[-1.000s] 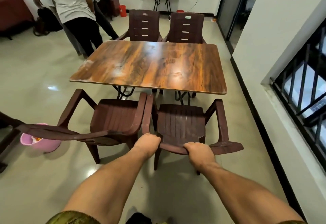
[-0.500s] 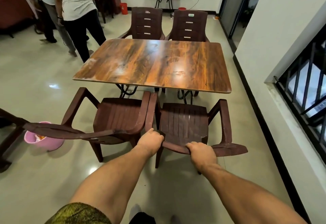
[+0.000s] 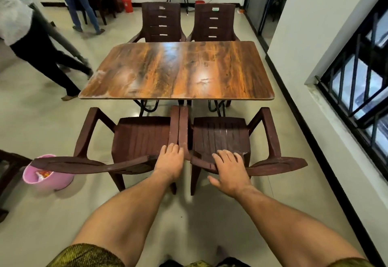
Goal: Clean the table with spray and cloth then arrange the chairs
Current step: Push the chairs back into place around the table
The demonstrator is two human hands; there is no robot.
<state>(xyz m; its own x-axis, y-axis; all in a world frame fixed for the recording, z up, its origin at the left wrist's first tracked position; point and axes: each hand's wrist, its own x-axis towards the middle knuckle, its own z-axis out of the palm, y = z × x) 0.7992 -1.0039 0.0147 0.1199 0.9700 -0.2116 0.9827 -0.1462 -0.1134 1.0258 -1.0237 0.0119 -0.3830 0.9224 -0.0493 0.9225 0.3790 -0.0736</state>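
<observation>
Your one head-worn camera looks forward and down, close above the near chairs [image 3: 142,134], the table [image 3: 178,71] beyond.

the near-left brown plastic armchair [image 3: 140,138] and the near-right brown plastic armchair [image 3: 220,136] stand side by side, inner armrests just beside each other, before the rectangular wood-grain table [image 3: 178,71]. the far-left brown slatted armchair [image 3: 161,21] and the far-right brown slatted armchair [image 3: 213,21] stand behind it. a round pink plastic bucket [image 3: 48,180] sits on the floor, left of the near-left armchair.

Both arms: bare, stretched forward. Left hand [image 3: 170,160]: palm down, fingers [image 3: 171,149] together, nearly straight. Right hand [image 3: 230,171]: palm down, fingers spread, thumb out sideways.
</observation>
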